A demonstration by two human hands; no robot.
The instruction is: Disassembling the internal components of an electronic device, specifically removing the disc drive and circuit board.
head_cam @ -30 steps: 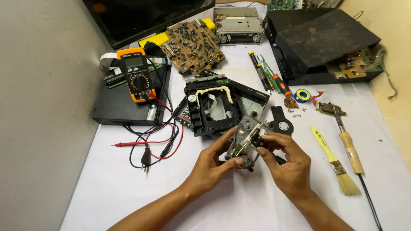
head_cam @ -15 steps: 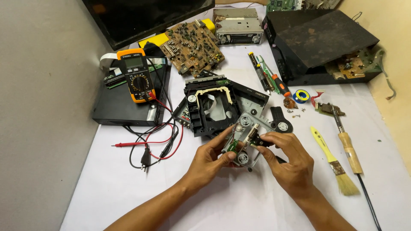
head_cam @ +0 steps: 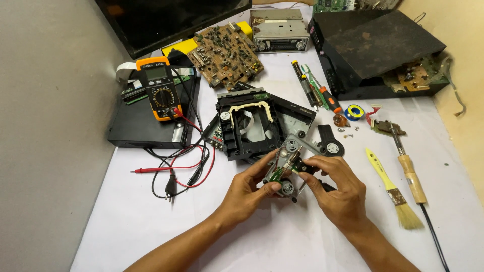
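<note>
Item held: small metal drive mechanism (head_cam: 286, 168), grey, with round motor ends and a green circuit strip, lifted just above the table (head_cam: 151, 226) at near centre.

Left hand (head_cam: 248, 190): closed on the mechanism's near-left edge, thumb on top, fingers beneath.

Right hand (head_cam: 339, 187): closed on the mechanism's right end, thumb and forefinger pinching a small dark part there; what that part is cannot be told.

State of work, as judged: the mechanism is out of its housing and free in both hands. The black disc tray frame (head_cam: 252, 126) lies just beyond it, opened, with its centre bay vacant apart from a white ribbon. Loose screws (head_cam: 348, 131) lie to the right of the frame. Nothing visible is reassembled.

Right of the hands: black round bracket (head_cam: 330, 143); yellow-handled brush (head_cam: 390, 189); wooden-handled soldering iron (head_cam: 406, 163); blue tape roll (head_cam: 355, 112).

Far centre: screwdrivers (head_cam: 315, 90) lying together; brown circuit board (head_cam: 224, 53); grey car stereo unit (head_cam: 279, 30).

Containers: black casing (head_cam: 373, 45), far right, lid on crooked; a green-brown board (head_cam: 416, 75) shows at its open right side, other contents hidden.

Left: orange multimeter (head_cam: 160, 88) resting on a flat black box (head_cam: 136, 126); red and black test leads (head_cam: 176, 168) trail onto the table.
</note>
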